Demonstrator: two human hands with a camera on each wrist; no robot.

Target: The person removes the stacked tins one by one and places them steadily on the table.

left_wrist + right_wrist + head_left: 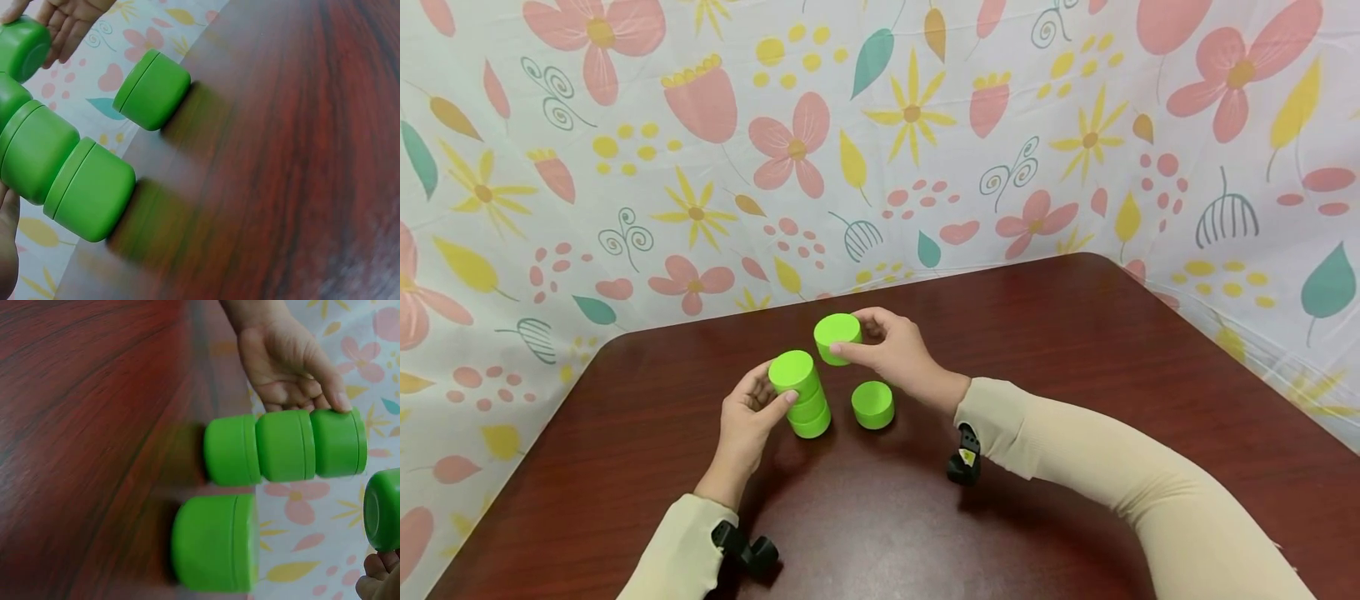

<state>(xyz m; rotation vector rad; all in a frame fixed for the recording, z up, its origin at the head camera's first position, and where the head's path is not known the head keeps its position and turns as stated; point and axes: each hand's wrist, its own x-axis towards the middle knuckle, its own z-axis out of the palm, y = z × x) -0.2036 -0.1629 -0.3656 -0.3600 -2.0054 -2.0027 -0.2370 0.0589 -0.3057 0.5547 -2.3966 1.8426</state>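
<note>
Green jar (837, 336) pinched between thumb and fingertips of the right hand (895, 354), lifted off the table (1075, 350), just above and beside the stack (801, 404). Stack of three green jars standing near the table's middle, steadied at the top jar by the left hand (747, 421), fingers curled loosely round it. Loose jar (873, 404) resting just right of the stack. Dark wooden tabletop; flowered cloth (880, 133) behind the far edge.
</note>
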